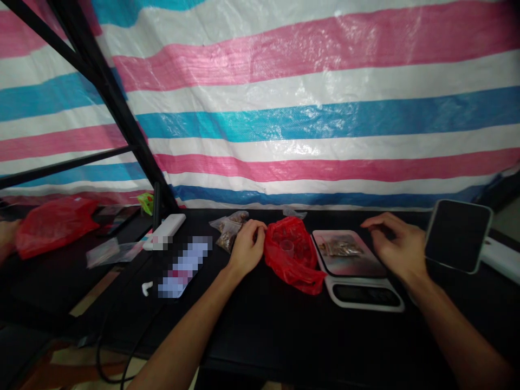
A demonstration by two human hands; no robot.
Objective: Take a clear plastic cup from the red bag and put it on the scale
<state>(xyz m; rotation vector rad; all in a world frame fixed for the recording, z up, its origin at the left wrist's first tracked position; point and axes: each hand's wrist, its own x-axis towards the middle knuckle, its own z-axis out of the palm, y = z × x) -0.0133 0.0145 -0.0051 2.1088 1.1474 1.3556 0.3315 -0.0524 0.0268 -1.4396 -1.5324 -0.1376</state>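
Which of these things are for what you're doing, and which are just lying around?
In use: left hand, red plastic bag, right hand, kitchen scale, packet on the scale, clear packets.
Lying about: phone, white power bank, white earbud, far red bag.

A plastic tarpaulin (pixel 309 108) striped in pink, white and blue hangs like a wall, glossy under bright light, behind a black worktop (pixel 260 336); slanting black metal frame bars (pixel 103 92) cross it at left.
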